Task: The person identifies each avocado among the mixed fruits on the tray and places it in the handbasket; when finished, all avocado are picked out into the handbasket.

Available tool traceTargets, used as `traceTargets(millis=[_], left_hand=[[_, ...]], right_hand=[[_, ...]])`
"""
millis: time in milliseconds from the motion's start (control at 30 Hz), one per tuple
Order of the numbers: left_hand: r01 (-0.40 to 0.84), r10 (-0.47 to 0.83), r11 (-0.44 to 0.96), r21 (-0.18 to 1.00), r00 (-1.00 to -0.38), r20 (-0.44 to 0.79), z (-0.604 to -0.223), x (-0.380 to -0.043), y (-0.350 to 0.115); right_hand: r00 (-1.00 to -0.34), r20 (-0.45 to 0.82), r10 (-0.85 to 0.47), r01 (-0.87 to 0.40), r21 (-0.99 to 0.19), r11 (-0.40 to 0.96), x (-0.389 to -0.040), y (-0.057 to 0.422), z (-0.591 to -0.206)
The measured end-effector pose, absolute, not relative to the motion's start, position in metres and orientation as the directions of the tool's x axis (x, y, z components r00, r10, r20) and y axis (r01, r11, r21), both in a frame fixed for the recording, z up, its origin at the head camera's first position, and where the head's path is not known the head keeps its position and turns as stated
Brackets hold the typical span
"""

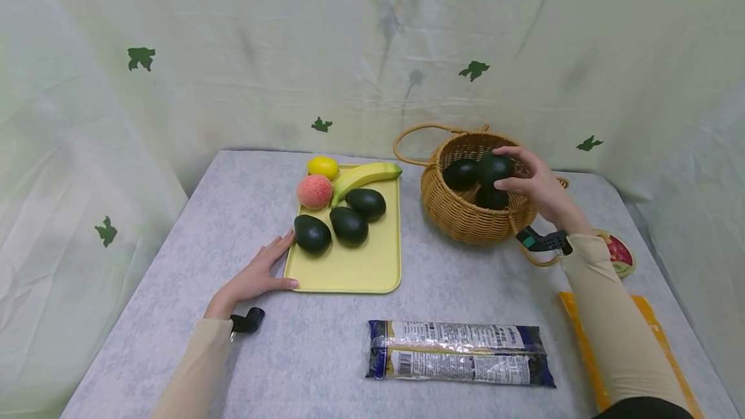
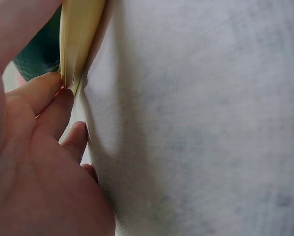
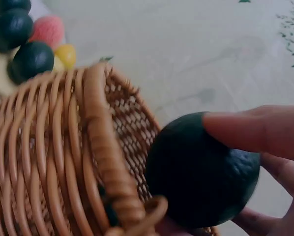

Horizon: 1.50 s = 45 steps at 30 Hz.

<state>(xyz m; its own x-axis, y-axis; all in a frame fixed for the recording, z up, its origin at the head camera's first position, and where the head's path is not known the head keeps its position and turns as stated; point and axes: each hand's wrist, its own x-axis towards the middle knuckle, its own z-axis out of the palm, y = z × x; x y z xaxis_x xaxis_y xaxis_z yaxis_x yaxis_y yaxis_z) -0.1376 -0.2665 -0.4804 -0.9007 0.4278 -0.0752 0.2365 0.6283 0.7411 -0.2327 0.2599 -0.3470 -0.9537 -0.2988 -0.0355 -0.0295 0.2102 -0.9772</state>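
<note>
My right hand grips a dark green avocado between thumb and fingers at the mouth of a wicker basket. The right wrist view shows that avocado close by the basket's rim. Inside the basket lie two more avocados. My left hand is spread against the left edge of a yellow tray, its fingertips touching the rim. On the tray are three avocados, a banana, a pink peach-like fruit and a lemon, grouped toward its back and left.
In front of the basket lies a long plastic package with blue ends. Under my right forearm is an orange packet, and a round red-patterned item sits partly behind the sleeve. The basket's handle leans left; a patterned curtain hangs behind.
</note>
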Motion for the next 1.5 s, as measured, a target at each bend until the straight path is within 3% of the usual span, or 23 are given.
traceTargets(millis=[300,733,1000,1500], left_hand=[[0.22,0.423,0.626,0.748,-0.902,-0.088,-0.48,-0.137,-0.267],[0.222,0.423,0.636,0.739,-0.901,-0.093,-0.486,-0.138,-0.268],[0.224,0.421,0.641,0.734,-0.902,-0.093,-0.483,-0.137,-0.268],[0.247,0.431,0.624,0.742,-0.9,-0.063,-0.484,-0.138,-0.268]], right_hand=[[-0.923,-0.142,-0.358,-0.031,-0.899,0.437,-0.244,0.256,-0.348],[-0.871,-0.204,-0.447,-0.086,-0.832,0.548,-0.261,0.242,-0.359],[-0.899,-0.148,-0.413,-0.062,-0.889,0.453,-0.255,0.242,-0.351],[-0.887,0.003,-0.462,-0.054,-0.994,0.096,-0.231,0.218,-0.342]])
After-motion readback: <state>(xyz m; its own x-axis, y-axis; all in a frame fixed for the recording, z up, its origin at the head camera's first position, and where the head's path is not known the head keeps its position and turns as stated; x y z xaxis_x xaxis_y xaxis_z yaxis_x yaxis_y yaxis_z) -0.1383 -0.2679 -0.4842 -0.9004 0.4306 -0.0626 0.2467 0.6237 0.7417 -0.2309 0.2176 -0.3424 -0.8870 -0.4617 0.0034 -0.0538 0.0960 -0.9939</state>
